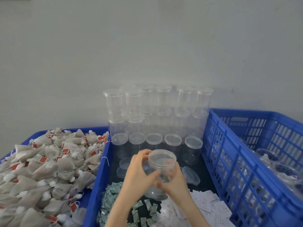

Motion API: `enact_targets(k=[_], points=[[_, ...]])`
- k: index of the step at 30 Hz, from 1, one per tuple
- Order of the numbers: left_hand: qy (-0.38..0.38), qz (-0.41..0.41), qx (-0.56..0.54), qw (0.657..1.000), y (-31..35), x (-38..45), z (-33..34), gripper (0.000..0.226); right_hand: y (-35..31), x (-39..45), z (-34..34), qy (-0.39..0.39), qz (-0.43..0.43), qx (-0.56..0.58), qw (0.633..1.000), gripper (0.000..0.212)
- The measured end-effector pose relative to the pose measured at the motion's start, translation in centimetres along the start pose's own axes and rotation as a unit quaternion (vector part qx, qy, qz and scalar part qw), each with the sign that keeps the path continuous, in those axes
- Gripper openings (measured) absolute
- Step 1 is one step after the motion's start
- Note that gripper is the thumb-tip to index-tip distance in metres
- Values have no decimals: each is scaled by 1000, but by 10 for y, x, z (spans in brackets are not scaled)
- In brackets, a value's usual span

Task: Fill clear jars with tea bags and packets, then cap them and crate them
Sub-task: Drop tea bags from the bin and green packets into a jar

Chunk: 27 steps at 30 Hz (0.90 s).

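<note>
A clear, empty, capped jar point(161, 167) is held tilted above the middle bin point(98, 181), near its centre. The left hand point(139, 171) and right hand point(174, 181) both curl their fingers round its sides, clamped on it.

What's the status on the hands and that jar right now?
Both hands, left and right, grip the clear jar. Lid on, jar looks empty. Nothing blocking.
</note>
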<state>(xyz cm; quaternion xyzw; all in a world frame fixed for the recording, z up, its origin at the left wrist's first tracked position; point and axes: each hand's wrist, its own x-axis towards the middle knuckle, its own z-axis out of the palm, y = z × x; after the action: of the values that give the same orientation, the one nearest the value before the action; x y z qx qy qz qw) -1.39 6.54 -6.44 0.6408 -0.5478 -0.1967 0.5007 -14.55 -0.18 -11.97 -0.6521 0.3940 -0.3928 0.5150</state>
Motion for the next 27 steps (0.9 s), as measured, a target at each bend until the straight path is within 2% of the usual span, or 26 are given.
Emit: enact_targets(k=[3, 5, 6, 9, 11, 13, 16, 18, 20, 22, 24, 25, 27], points=[[-104, -24, -49, 993, -3, 16, -23, 87, -2, -1, 0, -63, 2, -34, 997, 86], [-160, -26, -69, 984, 0, 22, -23, 93, -7, 0, 6, -55, 10, -67, 996, 79], [-144, -25, -57, 988, 2, 23, -18, 91, -10, 0, 10, -32, 10, -84, 996, 74], [40, -67, 51, 996, 17, 15, 11, 90, -16, -1, 19, 51, -45, -158, 985, 67], [91, -56, 47, 993, 25, 3, 29, 98, -16, -1, 21, 85, -63, -173, 979, 72], [50, -25, -8, 998, 23, -7, 36, 103, -14, -1, 16, 108, -38, -125, 986, 77], [-19, -7, -37, 999, 18, -12, 18, 89, -11, -5, 0, 112, -27, -96, 989, 86], [-11, 10, -30, 999, 17, -8, 2, 80, -10, -9, -7, 79, -21, -78, 994, 87], [-33, 10, -14, 999, 19, -1, -12, 88, -12, -14, -8, 24, -20, -102, 994, 84], [-118, 2, -12, 993, 21, 8, -23, 96, -13, -18, -5, -17, -14, -128, 992, 79], [-178, 11, 30, 984, 23, 12, -26, 91, -13, -21, -1, -22, -25, -140, 990, 78], [-162, 14, 87, 983, 23, 12, -23, 88, -12, -23, 1, -11, -34, -155, 987, 82], [-44, -17, 229, 972, 25, 9, -8, 92, -12, -25, 5, 23, -59, -191, 979, 89]])
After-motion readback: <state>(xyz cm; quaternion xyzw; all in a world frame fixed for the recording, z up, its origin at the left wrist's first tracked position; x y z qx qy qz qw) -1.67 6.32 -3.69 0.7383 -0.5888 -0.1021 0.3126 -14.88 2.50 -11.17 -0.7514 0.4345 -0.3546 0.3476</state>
